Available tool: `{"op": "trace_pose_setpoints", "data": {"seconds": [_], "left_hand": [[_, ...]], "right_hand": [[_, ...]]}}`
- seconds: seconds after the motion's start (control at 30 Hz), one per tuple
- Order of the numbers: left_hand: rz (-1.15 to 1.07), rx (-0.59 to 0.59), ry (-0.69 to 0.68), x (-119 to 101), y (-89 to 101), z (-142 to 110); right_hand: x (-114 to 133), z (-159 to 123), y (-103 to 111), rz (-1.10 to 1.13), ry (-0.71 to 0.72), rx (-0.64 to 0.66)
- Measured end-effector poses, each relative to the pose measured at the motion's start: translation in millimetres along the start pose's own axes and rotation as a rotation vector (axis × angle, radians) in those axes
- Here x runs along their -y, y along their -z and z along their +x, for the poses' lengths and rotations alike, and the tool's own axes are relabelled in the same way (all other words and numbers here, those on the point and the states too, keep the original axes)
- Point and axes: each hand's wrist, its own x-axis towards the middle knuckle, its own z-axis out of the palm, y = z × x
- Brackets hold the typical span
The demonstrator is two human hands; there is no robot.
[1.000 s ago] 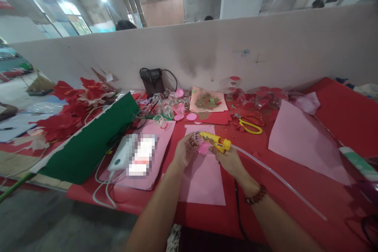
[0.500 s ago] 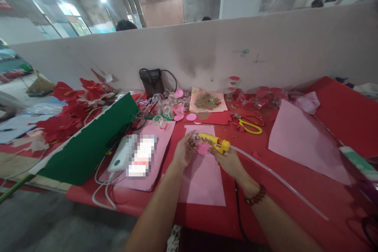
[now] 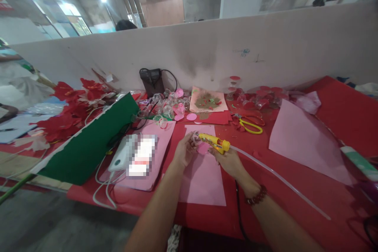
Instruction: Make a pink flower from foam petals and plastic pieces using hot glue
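Observation:
My right hand (image 3: 226,159) is closed around a yellow hot glue gun (image 3: 215,141), whose nozzle points left. A long translucent glue stick (image 3: 274,177) trails from its back end to the right. Between the fingers of my left hand (image 3: 184,150) is a small clear plastic cup (image 3: 196,138), held at the gun's nozzle. Just below the cup and gun shows a pink paper disc (image 3: 203,148); whether it is attached to the cup I cannot tell. Under both hands lies a pink paper sheet (image 3: 203,181) on the red tabletop.
Clear cups with pink discs (image 3: 168,110) are heaped at the back. Scissors with yellow and red handles (image 3: 251,125) lie to the right. A green board (image 3: 91,145) leans at left beside a white power bank (image 3: 122,155) with cables. A white partition (image 3: 206,55) stands behind.
My hands, the cup and the glue gun stay nearly in place. At the far left edge, a pale shape and a person's arm have come further into view.

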Motion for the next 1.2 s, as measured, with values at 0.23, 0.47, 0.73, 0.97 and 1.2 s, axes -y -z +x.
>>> {"op": "trace_pose_setpoints", "data": {"seconds": [0.23, 0.47, 0.73, 0.97, 1.2], "left_hand": [[0.002, 0.036, -0.019, 1.2, 0.1, 0.2], [0.002, 0.024, -0.022, 0.9, -1.8, 0.0], [0.026, -0.013, -0.003, 2.1, 2.1, 2.7], [0.021, -0.032, 0.003, 0.9, -0.5, 0.9], [-0.019, -0.008, -0.004, -1.8, -3.9, -2.5]], "right_hand": [[3.1, -0.3, 0.5, 0.005, 0.005, -0.027], [2.8, 0.7, 0.3, 0.013, 0.017, -0.041], [3.7, -0.6, -0.7, 0.047, 0.004, -0.024], [4.6, -0.3, -0.3, 0.067, 0.022, -0.019], [-4.2, 3.9, -5.1, 0.067, -0.003, -0.070]]}}
